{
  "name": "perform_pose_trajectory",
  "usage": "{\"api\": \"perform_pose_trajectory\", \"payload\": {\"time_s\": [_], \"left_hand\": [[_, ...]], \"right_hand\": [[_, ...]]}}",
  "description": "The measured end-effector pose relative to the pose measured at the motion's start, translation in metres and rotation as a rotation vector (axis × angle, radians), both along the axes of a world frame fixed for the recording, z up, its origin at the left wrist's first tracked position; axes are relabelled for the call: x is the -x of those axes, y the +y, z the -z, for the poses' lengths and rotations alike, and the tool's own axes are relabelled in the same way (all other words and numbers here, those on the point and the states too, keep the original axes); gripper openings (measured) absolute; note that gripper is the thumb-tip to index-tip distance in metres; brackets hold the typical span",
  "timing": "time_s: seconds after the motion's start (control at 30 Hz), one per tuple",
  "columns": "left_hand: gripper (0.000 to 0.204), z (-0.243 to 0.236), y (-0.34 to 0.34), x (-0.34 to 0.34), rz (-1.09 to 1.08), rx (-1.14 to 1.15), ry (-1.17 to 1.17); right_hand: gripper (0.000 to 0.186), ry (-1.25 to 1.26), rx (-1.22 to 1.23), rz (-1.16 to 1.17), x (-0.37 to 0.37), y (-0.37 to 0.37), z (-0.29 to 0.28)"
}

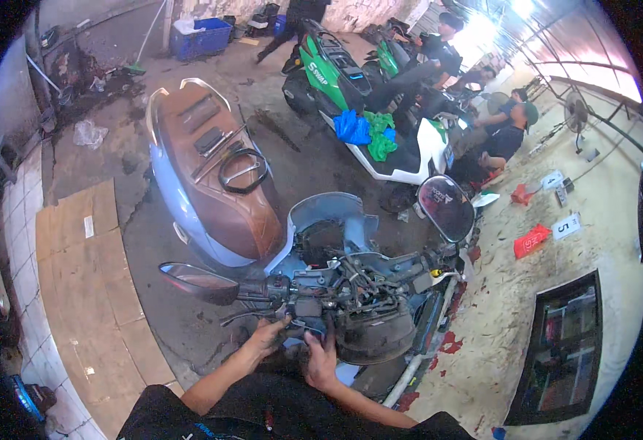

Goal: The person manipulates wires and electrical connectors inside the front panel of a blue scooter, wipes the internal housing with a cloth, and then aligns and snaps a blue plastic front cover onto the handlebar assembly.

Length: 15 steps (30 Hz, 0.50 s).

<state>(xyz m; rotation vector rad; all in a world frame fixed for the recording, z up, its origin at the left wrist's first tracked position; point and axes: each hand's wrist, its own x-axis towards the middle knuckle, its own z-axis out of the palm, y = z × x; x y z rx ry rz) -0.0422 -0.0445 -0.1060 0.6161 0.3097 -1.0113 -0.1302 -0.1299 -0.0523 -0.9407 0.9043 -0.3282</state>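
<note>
A light-blue scooter stands in front of me with its handlebar cover off, so the wiring (369, 282) shows. My left hand (266, 336) is closed at the left side of the handlebar, fingertips by a dark boxy part (307, 307) near the brake lever (242, 316). Close beside it, my right hand (320, 361) is raised with thumb and fingers curled toward the same spot. Whatever the fingers hold is too small to make out. To the right of my hands sits a dark rounded housing (377, 339). Mirrors rise at the left (200, 283) and right (446, 208).
On the brown seat (251, 231) lie a black ring-shaped part (243, 171) and several tools. Flattened cardboard (90, 293) covers floor at left. Beyond is a green-and-white scooter (402, 158) with blue and green bags; people sit near it. A stained wall (494, 293) runs along the right.
</note>
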Motion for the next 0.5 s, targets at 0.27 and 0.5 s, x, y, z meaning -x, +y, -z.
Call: {"api": "perform_pose_trajectory", "payload": {"time_s": [0.27, 0.5], "left_hand": [[0.023, 0.029, -0.009, 0.007, -0.084, 0.024, -0.105], [0.024, 0.036, -0.003, 0.003, 0.028, -0.098, -0.156]], "right_hand": [[0.046, -0.012, 0.308, -0.135, -0.001, -0.006, -0.007], [0.054, -0.062, 0.711, -0.291, -0.02, -0.001, -0.02]]}}
